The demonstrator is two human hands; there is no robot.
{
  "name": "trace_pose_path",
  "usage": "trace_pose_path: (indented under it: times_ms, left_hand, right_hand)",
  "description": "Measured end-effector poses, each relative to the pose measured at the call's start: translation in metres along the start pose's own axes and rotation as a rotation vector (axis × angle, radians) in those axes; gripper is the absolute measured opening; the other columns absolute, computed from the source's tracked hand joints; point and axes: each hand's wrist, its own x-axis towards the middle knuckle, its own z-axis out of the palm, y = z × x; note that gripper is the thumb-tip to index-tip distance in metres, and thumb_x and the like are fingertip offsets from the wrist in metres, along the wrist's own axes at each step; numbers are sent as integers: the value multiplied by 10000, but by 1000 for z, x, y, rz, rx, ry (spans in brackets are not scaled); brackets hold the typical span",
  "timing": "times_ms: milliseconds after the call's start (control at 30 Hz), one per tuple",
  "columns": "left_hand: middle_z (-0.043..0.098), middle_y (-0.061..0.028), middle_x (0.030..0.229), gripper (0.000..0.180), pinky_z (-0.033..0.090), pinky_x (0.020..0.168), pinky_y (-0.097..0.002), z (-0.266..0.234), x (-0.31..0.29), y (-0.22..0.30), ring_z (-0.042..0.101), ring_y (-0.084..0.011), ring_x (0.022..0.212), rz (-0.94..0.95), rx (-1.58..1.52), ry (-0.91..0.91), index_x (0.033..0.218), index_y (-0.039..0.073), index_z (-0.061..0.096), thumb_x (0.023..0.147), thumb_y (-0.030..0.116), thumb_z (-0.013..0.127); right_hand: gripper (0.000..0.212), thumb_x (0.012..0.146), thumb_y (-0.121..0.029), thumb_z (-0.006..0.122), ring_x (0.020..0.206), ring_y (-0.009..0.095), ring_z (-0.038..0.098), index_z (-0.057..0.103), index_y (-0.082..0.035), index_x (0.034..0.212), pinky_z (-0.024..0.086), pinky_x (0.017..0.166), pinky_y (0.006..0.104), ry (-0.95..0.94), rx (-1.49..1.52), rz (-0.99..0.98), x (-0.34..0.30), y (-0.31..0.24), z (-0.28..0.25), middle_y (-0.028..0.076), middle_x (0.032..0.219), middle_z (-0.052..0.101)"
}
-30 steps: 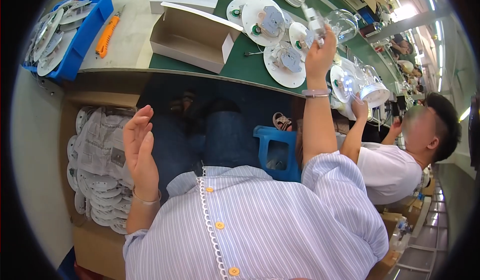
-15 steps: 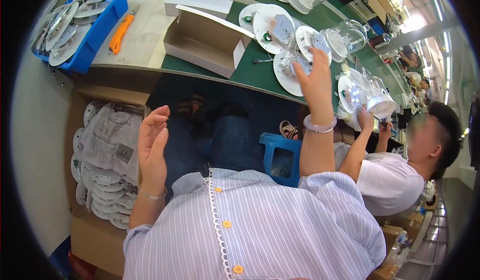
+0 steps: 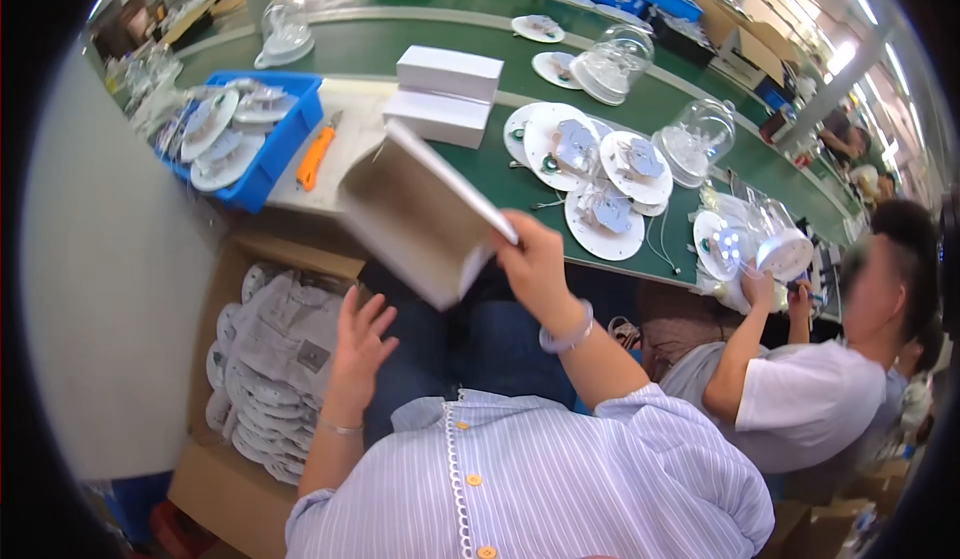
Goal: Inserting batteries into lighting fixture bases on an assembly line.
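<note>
My right hand (image 3: pixel 536 269) grips the right edge of an open cardboard box (image 3: pixel 420 214), white outside and brown inside. It is tilted and lifted off the bench's front edge, its open side facing up toward me. My left hand (image 3: pixel 358 347) is raised with the fingers spread and holds nothing. It hovers beside a big brown carton (image 3: pixel 245 504), in which stacked white round discs (image 3: pixel 262 399) lie partly under a sheet of wrapping (image 3: pixel 290 334). Two closed white boxes (image 3: pixel 440 109) stand on the bench behind the held box.
White discs with circuit boards (image 3: pixel 605 221) lie on the green bench (image 3: pixel 500 174). Clear domes (image 3: pixel 695 144) stand behind them. At the left are a blue bin (image 3: pixel 268 174) of discs and an orange utility knife (image 3: pixel 316 159). A co-worker (image 3: pixel 790 379) sits at my right, handling a lit part.
My right hand has moved left and taken hold of the open box, which has come up off the bench toward me. My left hand's fingers have spread. The view has shifted.
</note>
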Motion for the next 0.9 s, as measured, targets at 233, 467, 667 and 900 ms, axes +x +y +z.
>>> trace_pose_path:
  times_ms: [233,467,667,900]
  left_hand:
    - [555,-54,917,316,415,766,-268,51,31,-9,529,-141,866,33,-66,28,1002,-23,500,734,112,597]
    - [521,8,941,438,394,748,-253,-5,-20,44,483,-93,865,325,-92,387,1060,67,474,773,387,560]
    - [512,-8,928,536,393,706,-274,-43,-180,77,485,-102,872,655,-53,1049,1039,120,455,739,564,478]
    - [540,-32,918,423,410,743,-321,-42,-294,31,529,-149,832,862,-310,1382,985,107,467,784,472,397]
  right_hand:
    - [224,715,-41,599,732,89,515,536,-3,926,417,647,212,-149,62,67,-47,-36,-23,26,787,547]
    - [392,777,-237,531,857,174,512,426,-22,1088,404,748,279,-333,297,-118,-9,-1,25,121,1004,530]
    - [696,635,-102,648,1111,333,370,303,-25,1234,345,896,378,-488,-1057,-616,31,66,98,219,1205,364]
    - [502,760,33,317,1121,273,393,299,-41,1256,326,932,318,-371,-1230,-878,48,102,104,156,1232,388]
